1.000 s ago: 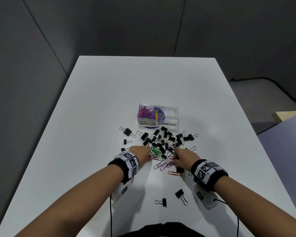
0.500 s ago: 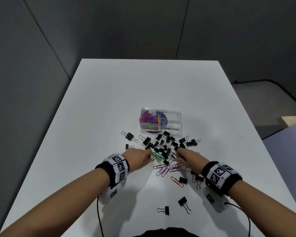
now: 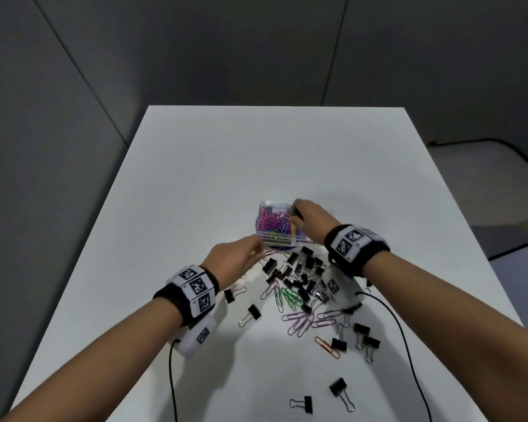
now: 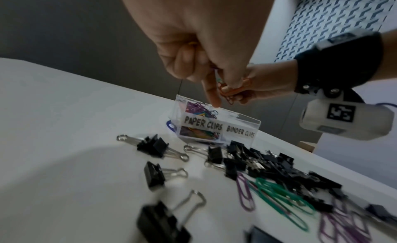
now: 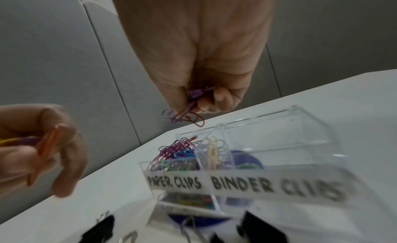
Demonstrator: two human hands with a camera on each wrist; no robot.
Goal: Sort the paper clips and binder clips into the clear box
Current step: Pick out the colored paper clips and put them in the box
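Loose black metal binder clips and coloured wire paper clips lay scattered on the white table; a second earlier both hands were picking among them, and each had since lifted a small pinched bunch toward the clear plastic two-compartment box beyond. The left hand hovered just short of it; the right hand was over the part-filled paper-clip side, suggesting a drop was imminent. The right hand hid the binder-clip side; wrist views were blurred.
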